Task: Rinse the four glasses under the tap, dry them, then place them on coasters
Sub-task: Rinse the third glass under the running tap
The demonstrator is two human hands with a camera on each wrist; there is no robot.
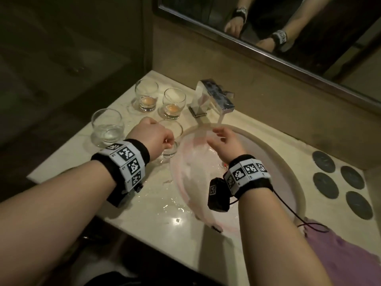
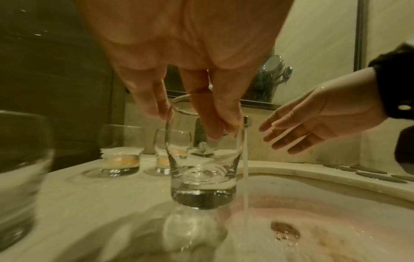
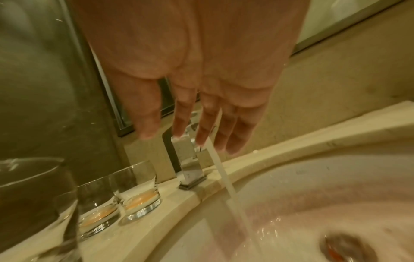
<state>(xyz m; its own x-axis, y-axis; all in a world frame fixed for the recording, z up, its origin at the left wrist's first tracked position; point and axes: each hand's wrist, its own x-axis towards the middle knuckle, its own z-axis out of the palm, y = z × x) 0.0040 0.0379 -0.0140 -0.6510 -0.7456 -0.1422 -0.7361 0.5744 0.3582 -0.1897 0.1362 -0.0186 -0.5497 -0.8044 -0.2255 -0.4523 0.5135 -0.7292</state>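
My left hand [image 1: 156, 135] pinches the rim of a clear glass [image 2: 202, 177], fingers inside and thumb outside, at the basin's left edge; its base seems just off the counter. My right hand [image 1: 223, 138] is open and wet, fingers [image 3: 235, 134] spread beside the running water stream [image 2: 246, 168] under the chrome tap [image 1: 214, 98]. Two glasses with orange residue [image 1: 147, 98] [image 1: 174, 105] stand behind on the counter. Left of my left hand sits another clear glass [image 1: 107, 126]. Several dark round coasters [image 1: 338, 182] lie on the counter to the right of the basin.
The round basin [image 1: 288, 162] is wet and tinted pink, with its drain [image 2: 284, 230] in the middle. Water puddles on the counter [image 1: 144, 203] in front of the held glass. A purple cloth [image 1: 340, 256] lies at the near right. A mirror [image 1: 288, 27] runs behind the tap.
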